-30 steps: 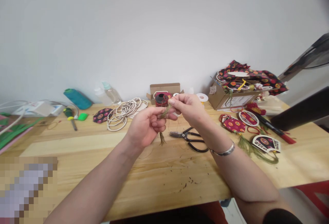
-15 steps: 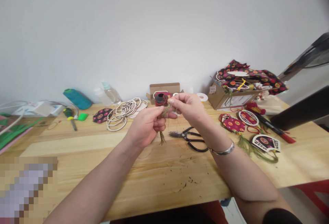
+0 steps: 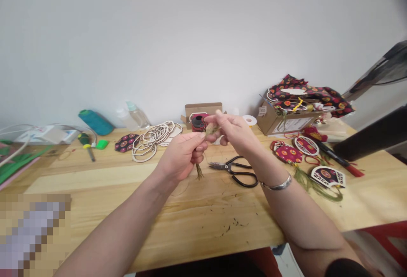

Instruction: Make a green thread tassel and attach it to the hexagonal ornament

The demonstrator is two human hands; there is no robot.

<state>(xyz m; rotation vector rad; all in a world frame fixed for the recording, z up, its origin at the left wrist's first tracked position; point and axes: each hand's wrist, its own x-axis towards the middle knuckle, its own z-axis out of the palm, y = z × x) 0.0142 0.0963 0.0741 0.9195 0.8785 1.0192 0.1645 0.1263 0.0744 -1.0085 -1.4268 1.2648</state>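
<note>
Left of the snips [image 3: 228,166], the left hand [image 3: 181,154] is pinching green threads [image 3: 199,171], likely light, soft, slippery; their middle is looking best to hold. Just past the snips, the right hand [image 3: 237,135] is curling; its grip isn't showing. In front, dark bits [image 3: 228,228] are dotting the table [image 3: 178,234]; a wall [image 3: 203,39] is standing behind.

Right grip [image 3: 238,132] loosened from its pinch, green threads [image 3: 211,130] more exposed

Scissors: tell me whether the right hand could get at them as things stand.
Likely yes: the scissors lie near the right hand with no bulky object between, while the left hand holds the green threads.
</note>
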